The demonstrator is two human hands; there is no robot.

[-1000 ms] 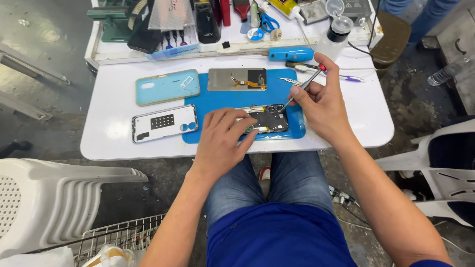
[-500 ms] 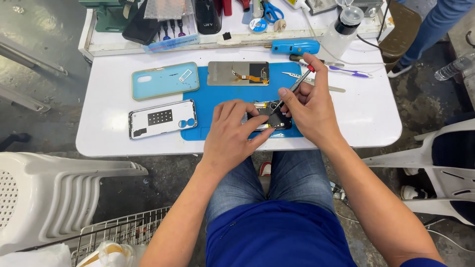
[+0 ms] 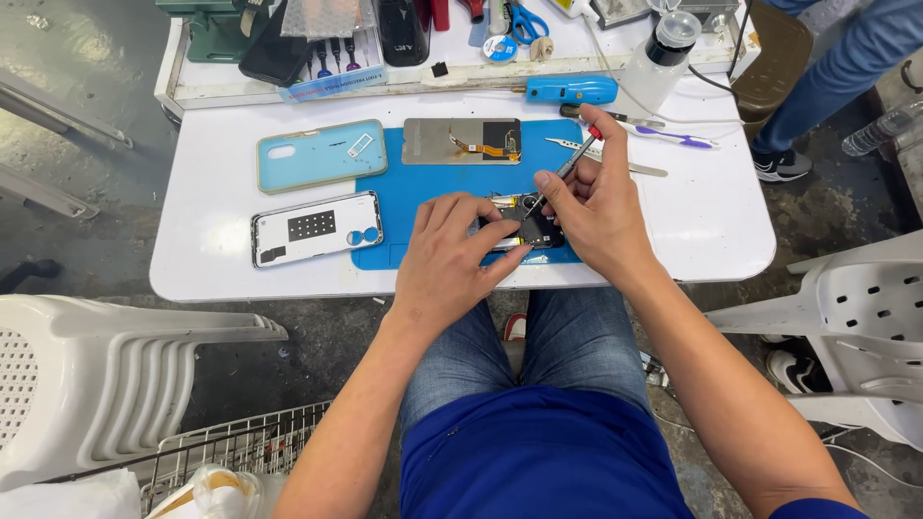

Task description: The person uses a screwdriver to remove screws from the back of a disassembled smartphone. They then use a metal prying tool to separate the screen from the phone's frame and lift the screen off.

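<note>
An opened phone (image 3: 524, 223) with its insides showing lies on a blue work mat (image 3: 423, 185) on a small white table (image 3: 711, 226). My left hand (image 3: 452, 259) lies on the phone's left part and pins it down. My right hand (image 3: 591, 207) grips a thin screwdriver (image 3: 567, 165) with a red end, its tip touching the phone's innards. A detached screen panel (image 3: 461, 141) lies face down at the back of the mat. A light blue phone case (image 3: 320, 155) and a white back cover (image 3: 317, 228) lie to the left.
A raised shelf (image 3: 221, 86) behind the table holds tools, scissors (image 3: 524, 19) and a blue handled tool (image 3: 572, 90). Tweezers (image 3: 615, 159), a pen (image 3: 673, 136) and a bottle (image 3: 659, 53) sit at back right. White plastic chairs (image 3: 106, 375) flank me; another person's leg (image 3: 846, 67) is far right.
The view has shifted, so the table sits lower in frame. My right hand moved down and left, bringing the screwdriver tip onto the phone. My left hand stays on the phone.
</note>
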